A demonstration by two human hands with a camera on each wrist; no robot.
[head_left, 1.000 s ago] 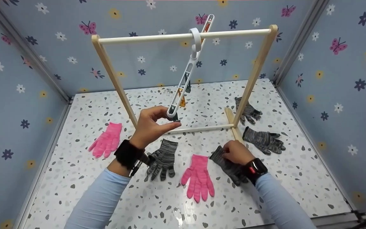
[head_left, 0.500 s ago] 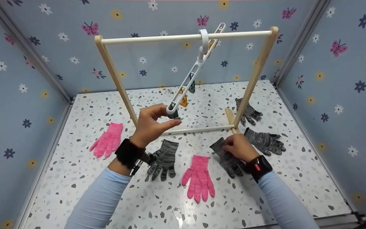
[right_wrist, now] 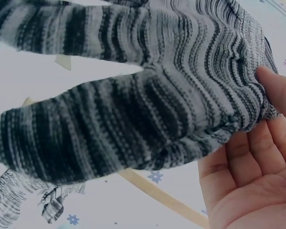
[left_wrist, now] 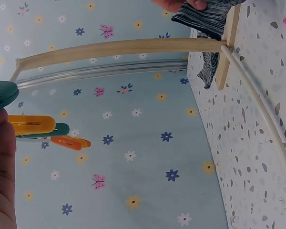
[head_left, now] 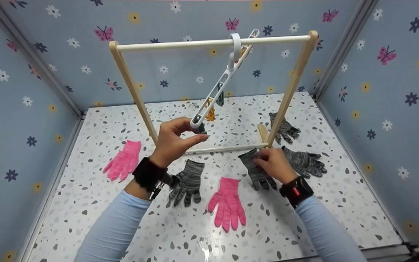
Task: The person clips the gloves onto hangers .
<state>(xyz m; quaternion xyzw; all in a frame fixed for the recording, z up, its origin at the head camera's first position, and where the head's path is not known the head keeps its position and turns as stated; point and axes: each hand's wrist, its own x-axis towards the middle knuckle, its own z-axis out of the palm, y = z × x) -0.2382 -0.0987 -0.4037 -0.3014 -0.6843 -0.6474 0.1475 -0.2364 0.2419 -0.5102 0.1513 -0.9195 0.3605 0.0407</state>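
A white clip hanger (head_left: pixel 215 92) hangs by its hook from the rack's top bar, slanting toward me. At its near end my left hand (head_left: pixel 173 142) pinches a dark green clip (head_left: pixel 200 128) between thumb and fingers; the left wrist view shows this green clip (left_wrist: pixel 2 94) at the fingertips. More clips, including an orange one (head_left: pixel 210 111), dangle further along. My right hand (head_left: pixel 275 164) pinches a grey-black striped knit glove (head_left: pixel 254 169) near its cuff. The glove's fingers droop downward, and in the right wrist view the striped glove (right_wrist: pixel 181 95) fills most of the frame.
A wooden rack (head_left: pixel 133 91) stands on the speckled table. Pink gloves lie at the left (head_left: pixel 123 160) and front middle (head_left: pixel 227 203). Grey striped gloves lie below my left wrist (head_left: pixel 187 182), right of my right hand (head_left: pixel 306 162) and behind the rack's right post (head_left: pixel 286 127).
My right hand has raised the striped glove off the table and moved it up toward the rack. The hanger's hook has shifted slightly right, while my left hand stays at its clip.
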